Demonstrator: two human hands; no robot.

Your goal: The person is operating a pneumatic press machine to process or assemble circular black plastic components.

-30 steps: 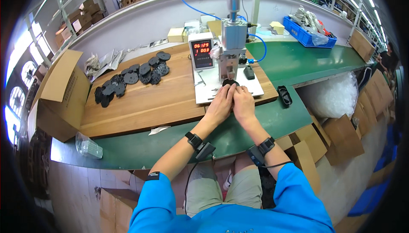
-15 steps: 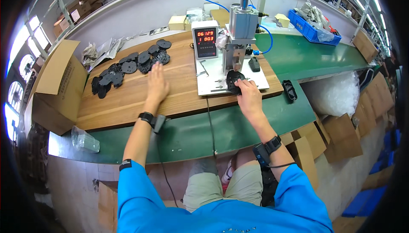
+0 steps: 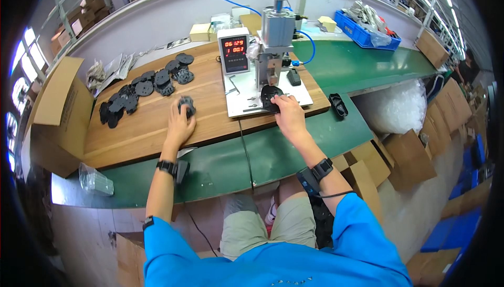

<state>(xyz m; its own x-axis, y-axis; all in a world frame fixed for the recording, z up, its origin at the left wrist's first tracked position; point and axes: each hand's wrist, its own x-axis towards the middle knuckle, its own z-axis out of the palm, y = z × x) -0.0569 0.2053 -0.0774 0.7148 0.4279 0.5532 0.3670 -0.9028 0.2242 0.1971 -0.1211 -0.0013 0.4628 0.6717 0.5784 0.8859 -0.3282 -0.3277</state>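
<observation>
My left hand is closed on a round black plastic part above the wooden board, nearer me than the heap. A heap of similar black discs spreads over the board's left and back. With its fingers at the near rim, my right hand grips another round black part. That part sits on the white base plate, under the head of a pneumatic press. Its far edge is close to the press tool. Fingers partly hide both parts.
A counter box with red digits stands left of the press. A hex key and a small black block lie on the plate. A black tray-like piece rests on the green bench. An open carton is at left, a blue crate behind.
My left hand has come back from the heap toward me with a round black part in it. My right hand stays at the part under the press. The whole view has shifted slightly.
</observation>
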